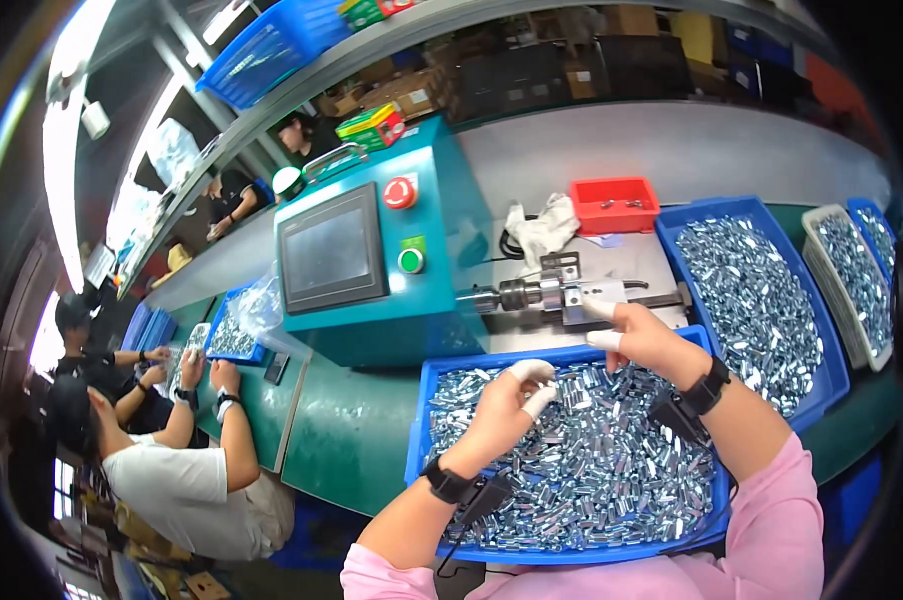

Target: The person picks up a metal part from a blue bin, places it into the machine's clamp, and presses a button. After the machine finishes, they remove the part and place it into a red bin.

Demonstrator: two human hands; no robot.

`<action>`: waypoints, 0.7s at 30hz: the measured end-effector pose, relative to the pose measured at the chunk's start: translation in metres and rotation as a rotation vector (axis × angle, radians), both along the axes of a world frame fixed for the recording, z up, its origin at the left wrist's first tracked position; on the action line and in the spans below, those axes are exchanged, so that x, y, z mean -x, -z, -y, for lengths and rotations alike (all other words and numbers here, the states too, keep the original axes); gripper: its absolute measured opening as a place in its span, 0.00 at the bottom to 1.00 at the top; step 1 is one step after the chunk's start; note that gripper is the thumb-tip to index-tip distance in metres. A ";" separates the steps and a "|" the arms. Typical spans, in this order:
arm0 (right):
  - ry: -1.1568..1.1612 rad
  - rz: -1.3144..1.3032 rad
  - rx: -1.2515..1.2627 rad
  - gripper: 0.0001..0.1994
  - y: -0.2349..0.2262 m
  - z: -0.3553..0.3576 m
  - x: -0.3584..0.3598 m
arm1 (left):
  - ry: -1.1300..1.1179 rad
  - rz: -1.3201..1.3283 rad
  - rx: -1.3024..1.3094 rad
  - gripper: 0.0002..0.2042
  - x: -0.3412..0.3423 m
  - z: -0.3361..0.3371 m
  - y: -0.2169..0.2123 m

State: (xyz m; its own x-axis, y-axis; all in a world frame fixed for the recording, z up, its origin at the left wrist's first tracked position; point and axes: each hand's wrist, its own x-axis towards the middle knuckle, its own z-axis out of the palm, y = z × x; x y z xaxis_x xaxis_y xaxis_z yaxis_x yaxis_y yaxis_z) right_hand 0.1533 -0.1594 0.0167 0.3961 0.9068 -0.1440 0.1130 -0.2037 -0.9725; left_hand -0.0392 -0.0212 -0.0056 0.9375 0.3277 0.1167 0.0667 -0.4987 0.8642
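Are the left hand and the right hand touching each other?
Apart: the head view shows a gap between the left hand and the right hand, with metal parts visible in it.

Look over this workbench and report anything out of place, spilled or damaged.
One mildly odd thing: a crumpled white cloth, perhaps a glove, lies loose behind the chuck, left of the red bin. It looks untidy so near the tooling. No obvious spill or damage shows.

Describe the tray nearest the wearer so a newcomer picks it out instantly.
Find the big green machine with the grey screen. Lower in view, to its right, lies a blue tray of shiny metal pieces. Unlike the second blue tray farther right, it has the left hand over it.
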 end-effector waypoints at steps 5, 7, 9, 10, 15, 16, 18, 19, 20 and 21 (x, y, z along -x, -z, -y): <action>0.013 -0.007 -0.044 0.32 0.006 -0.002 0.002 | -0.122 0.177 0.457 0.18 0.000 -0.003 0.001; 0.014 -0.005 -0.069 0.31 0.005 -0.003 0.003 | -0.135 0.173 0.465 0.19 0.000 -0.004 -0.001; 0.015 -0.008 -0.080 0.31 0.003 -0.003 0.005 | -0.169 0.181 0.481 0.20 -0.001 -0.004 -0.003; 0.014 0.004 -0.066 0.31 0.000 -0.003 0.006 | -0.169 0.176 0.482 0.20 0.000 -0.004 -0.003; 0.005 0.011 -0.033 0.31 -0.004 -0.002 0.007 | -0.188 0.180 0.440 0.20 0.001 -0.003 -0.002; 0.000 -0.001 -0.030 0.31 -0.005 -0.003 0.008 | -0.195 0.177 0.420 0.20 0.002 -0.003 -0.002; -0.001 0.015 -0.026 0.30 -0.006 -0.003 0.007 | -0.207 0.177 0.397 0.20 0.005 -0.004 -0.004; 0.001 0.028 -0.020 0.29 -0.006 -0.003 0.005 | -0.212 0.177 0.395 0.20 0.006 -0.004 -0.005; 0.003 0.041 -0.013 0.28 -0.006 -0.003 0.003 | -0.218 0.178 0.392 0.20 0.006 -0.003 -0.006; -0.002 0.043 -0.013 0.28 -0.007 -0.002 0.002 | -0.223 0.177 0.394 0.19 0.007 -0.003 -0.006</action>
